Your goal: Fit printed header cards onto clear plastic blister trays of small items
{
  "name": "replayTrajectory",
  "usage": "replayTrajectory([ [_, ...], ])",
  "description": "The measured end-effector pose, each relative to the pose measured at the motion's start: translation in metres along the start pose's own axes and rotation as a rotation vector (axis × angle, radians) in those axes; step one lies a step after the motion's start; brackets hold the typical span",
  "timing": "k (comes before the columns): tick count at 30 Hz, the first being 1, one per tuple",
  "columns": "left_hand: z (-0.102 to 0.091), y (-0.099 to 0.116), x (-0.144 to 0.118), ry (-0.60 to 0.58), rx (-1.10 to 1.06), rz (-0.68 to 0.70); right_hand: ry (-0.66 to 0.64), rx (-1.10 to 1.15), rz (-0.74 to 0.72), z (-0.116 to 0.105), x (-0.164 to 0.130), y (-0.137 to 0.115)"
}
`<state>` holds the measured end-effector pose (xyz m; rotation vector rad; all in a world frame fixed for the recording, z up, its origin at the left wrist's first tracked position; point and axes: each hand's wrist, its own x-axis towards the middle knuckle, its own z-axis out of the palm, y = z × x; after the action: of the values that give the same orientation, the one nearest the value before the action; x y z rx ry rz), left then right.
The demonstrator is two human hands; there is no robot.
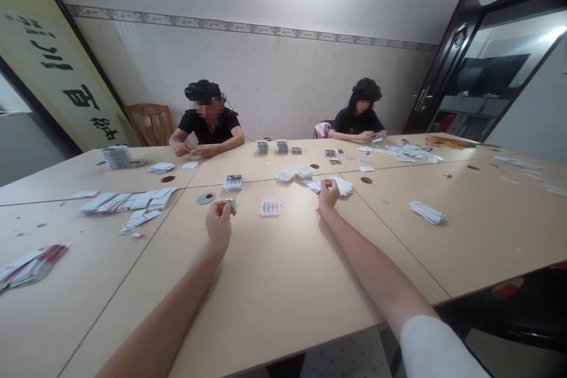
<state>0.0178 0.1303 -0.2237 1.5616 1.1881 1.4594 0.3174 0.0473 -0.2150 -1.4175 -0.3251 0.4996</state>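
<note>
The left hand (218, 223) pinches a small packet (232, 204) at its fingertips, above the table (274, 283). At three o'clock of it lies a clear tray (270, 207). The right hand (328, 194) grips a white card (342, 186) from the card pile (316, 185). Print on the cards is too small to read. At ten o'clock, a framed sign (57, 65) shows large brush characters, partly cut off.

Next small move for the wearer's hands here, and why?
Probably draw one card off the white card pile with the right hand, which already rests on it, and bring it toward the left hand. That hand is raised, pinching a small item, too small to identify. A small tray lies between the hands.
</note>
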Motion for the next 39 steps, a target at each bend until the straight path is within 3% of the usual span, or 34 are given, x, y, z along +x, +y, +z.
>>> replayTrajectory([
  [7, 0.002, 0.008, -0.013, -0.057, 0.191, 0.277, -0.643, 0.026, 0.161, 0.054, -0.083, -0.006],
  [9, 0.002, 0.012, -0.018, -0.089, 0.246, 0.37, -0.757, 0.051, 0.215, 0.062, -0.105, -0.008],
  [12, 0.003, 0.02, -0.027, -0.139, 0.342, 0.527, -0.823, 0.09, 0.291, 0.064, -0.122, -0.01],
  [19, 0.003, 0.032, -0.04, -0.194, 0.536, 0.809, -0.865, 0.049, 0.397, 0.06, -0.113, -0.009],
  [27, 0.006, 0.032, -0.044, -0.219, 0.622, 0.934, -0.851, -0.058, 0.337, 0.058, -0.11, -0.003],
  [34, 0.0, 0.033, -0.039, -0.159, 0.679, 0.769, -0.612, -0.014, 0.195, 0.055, -0.078, 0.002],
  [39, 0.016, 0.021, -0.018, -0.445, 0.746, 0.569, -0.469, -0.001, 0.123, 0.046, -0.048, 0.008],
])
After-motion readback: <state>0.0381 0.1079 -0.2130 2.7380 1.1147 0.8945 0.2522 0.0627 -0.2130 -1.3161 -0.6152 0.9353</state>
